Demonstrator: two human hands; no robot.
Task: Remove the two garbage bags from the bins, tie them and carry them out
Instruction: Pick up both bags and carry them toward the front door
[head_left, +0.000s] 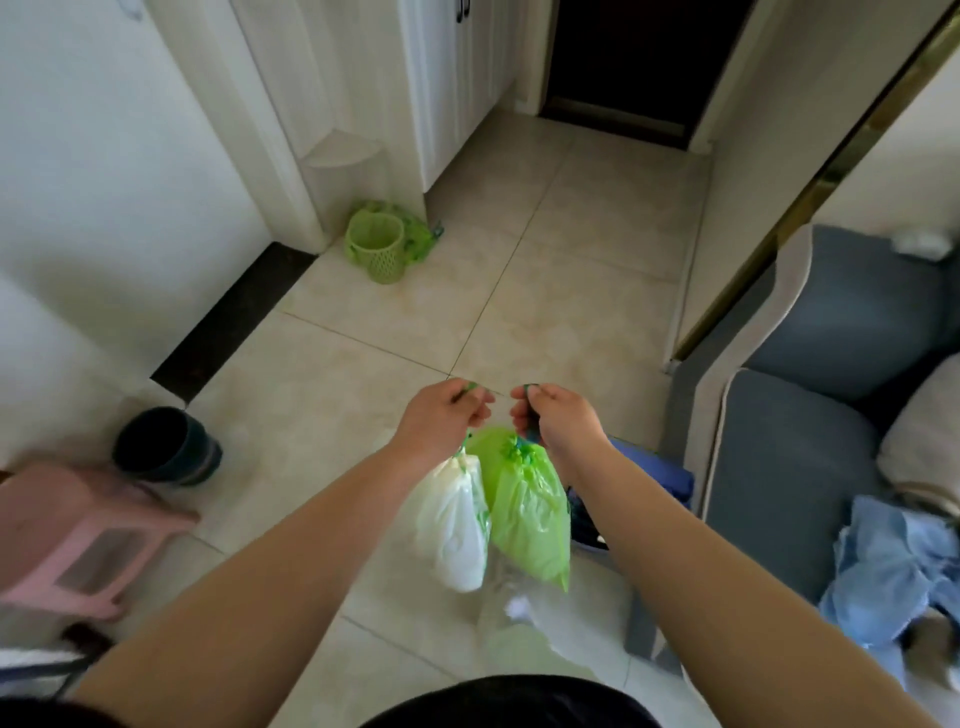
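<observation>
My left hand (441, 421) is closed on the green ties of a pale whitish garbage bag (454, 525) that hangs below it. Beside it, my right hand (558, 415) grips the knotted top of a bright green garbage bag (530, 514). Both bags dangle side by side above the tiled floor, touching each other. A light green basket bin (375, 248) stands on the floor by the white cabinet, with crumpled green plastic behind it. A dark round bin (166, 446) sits at the left near the wall.
A pink plastic stool (78, 540) is at the lower left. A grey sofa (831, 415) with blue clothes (898, 566) fills the right side. White cabinets (447, 78) line the far left; a dark doorway (634, 57) lies straight ahead across the tiles.
</observation>
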